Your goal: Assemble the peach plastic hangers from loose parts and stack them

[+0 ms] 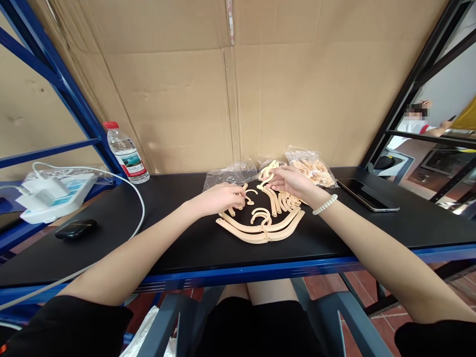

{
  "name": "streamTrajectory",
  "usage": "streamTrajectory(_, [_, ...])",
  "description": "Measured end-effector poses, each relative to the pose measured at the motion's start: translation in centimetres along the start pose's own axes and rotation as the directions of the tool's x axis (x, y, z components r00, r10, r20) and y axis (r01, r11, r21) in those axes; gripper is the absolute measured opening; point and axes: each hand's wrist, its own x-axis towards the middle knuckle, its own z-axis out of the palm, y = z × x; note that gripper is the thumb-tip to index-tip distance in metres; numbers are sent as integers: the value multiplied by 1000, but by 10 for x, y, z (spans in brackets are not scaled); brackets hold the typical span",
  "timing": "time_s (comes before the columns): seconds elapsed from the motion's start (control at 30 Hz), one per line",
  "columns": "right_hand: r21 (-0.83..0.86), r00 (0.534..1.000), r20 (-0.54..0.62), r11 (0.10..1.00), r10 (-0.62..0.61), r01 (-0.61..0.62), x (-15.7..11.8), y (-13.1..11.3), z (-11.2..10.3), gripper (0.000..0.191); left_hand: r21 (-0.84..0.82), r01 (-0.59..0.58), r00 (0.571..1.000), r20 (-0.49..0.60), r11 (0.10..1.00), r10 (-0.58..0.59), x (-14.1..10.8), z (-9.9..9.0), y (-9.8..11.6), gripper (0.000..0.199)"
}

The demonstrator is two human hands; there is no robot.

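My left hand point(225, 197) is closed, its fingertips pinched at a small beige hanger hook point(253, 192). Beige hanger arms lie partly hidden under its fingers. To its right, my right hand point(292, 179), with a beaded bracelet at the wrist, pinches a pale beige hanger piece point(265, 179) at the back of the pile; the fingers cover part of it. Below that hand lie several loose curved hanger arms point(274, 201). Nearer to me, two joined beige hangers point(256, 239) rest nested on the black tabletop, hooks pointing away from me.
Clear plastic bags, one full of beige parts point(312, 168), lie along the cardboard wall point(178, 99). A phone point(368, 194) is at the right. At the left are a water bottle point(128, 153), a black mouse point(76, 228), a power strip point(63, 198) and a white cable point(143, 208).
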Motion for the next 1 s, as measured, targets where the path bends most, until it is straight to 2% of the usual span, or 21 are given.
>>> streamTrajectory(0.07, [30, 1000, -8, 1000, -3, 3, -1, 1, 0, 13, 29, -112, 992, 60, 993, 111, -1, -1, -3, 12])
streamTrajectory(0.13, [74, 1000, -19, 997, -9, 11, 0, 2, -1, 14, 23, -191, 981, 48, 981, 190, -1, -1, -6, 15])
streamTrajectory(0.2, [109, 999, -27, 994, -22, 24, 1, 5, -2, 16, -98, -174, 985, -29, 980, 172, -2, -1, -8, 16])
streamTrajectory(0.27, [124, 998, -32, 991, -51, 54, 3, 8, -5, 17, -360, -117, 988, -133, 925, 74, -1, -1, -9, 15])
streamTrajectory(0.3, [127, 997, -35, 989, -71, 75, 4, 9, -6, 17, -513, -93, 984, -178, 853, 0, -1, -1, -9, 15])
streamTrajectory(0.4, [122, 991, -3, 984, -133, 132, 6, 11, -10, 17, -852, -64, 949, -213, 519, -231, -1, -2, -6, 14])
streamTrajectory(0.43, [122, 990, 12, 982, -143, 140, 6, 11, -10, 16, -905, -65, 939, -198, 420, -281, -2, -2, -4, 14])
streamTrajectory(0.5, [124, 989, 51, 983, -140, 132, 5, 11, -10, 16, -957, -81, 929, -174, 280, -326, -2, -2, 0, 15])
streamTrajectory(0.63, [151, 985, 115, 982, -128, 110, 0, 8, -5, 11, -989, -97, 913, -132, 108, -387, -4, 3, 8, 20])
streamTrajectory(0.7, [187, 979, 128, 973, -158, 133, -2, 8, -1, 8, -991, -104, 900, -132, 89, -416, -4, 5, 11, 25])
streamTrajectory(0.77, [201, 973, 115, 964, -199, 173, -3, 9, 2, 6, -985, -120, 892, -161, 122, -422, -4, 6, 13, 30])
streamTrajectory(0.87, [173, 968, 63, 957, -245, 231, -3, 10, 3, 8, -970, -137, 891, -210, 202, -403, -5, 7, 13, 29])
streamTrajectory(1.0, [177, 966, -37, 949, -258, 260, -1, 10, -3, 17, -927, -150, 908, -267, 345, -322, -7, 5, 12, 28])
